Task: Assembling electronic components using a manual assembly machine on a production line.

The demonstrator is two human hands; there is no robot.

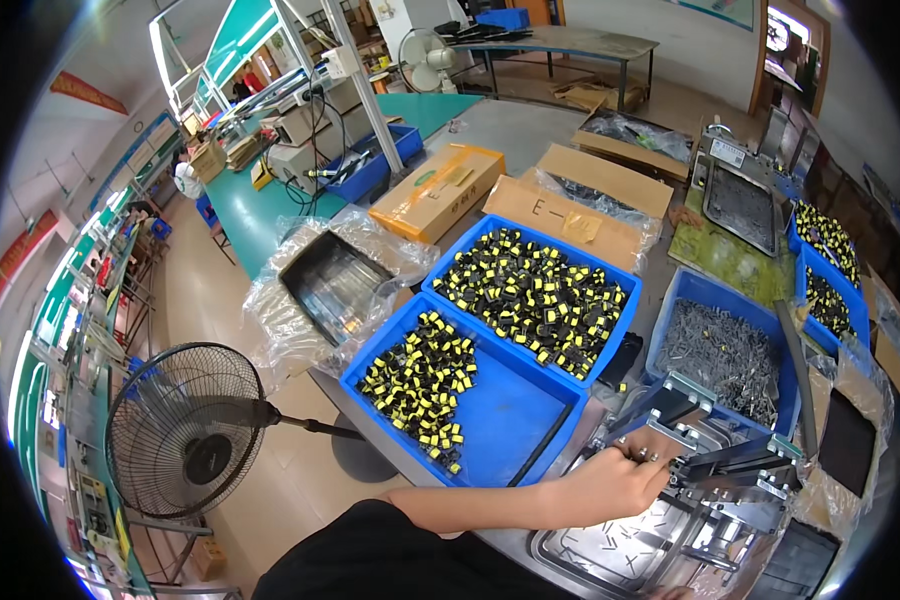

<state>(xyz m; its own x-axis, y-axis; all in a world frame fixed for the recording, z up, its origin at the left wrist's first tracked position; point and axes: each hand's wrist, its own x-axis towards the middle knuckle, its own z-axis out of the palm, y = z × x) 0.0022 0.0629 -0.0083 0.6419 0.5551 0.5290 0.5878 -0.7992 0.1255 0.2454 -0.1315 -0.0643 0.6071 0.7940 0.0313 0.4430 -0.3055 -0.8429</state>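
Left hand (620,478) gripping steel jig (715,470), right hand unseen, blue plastic bin (515,415), yellow-black components (420,385)

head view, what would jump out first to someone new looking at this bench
Two blue trays in the middle, scattered with small yellow and black parts, draw the eye first. Low at the left stands a black fan on the floor. At the lower right the person's left hand rests its fingers on a metal press, with a tray of grey metal pieces just behind it.
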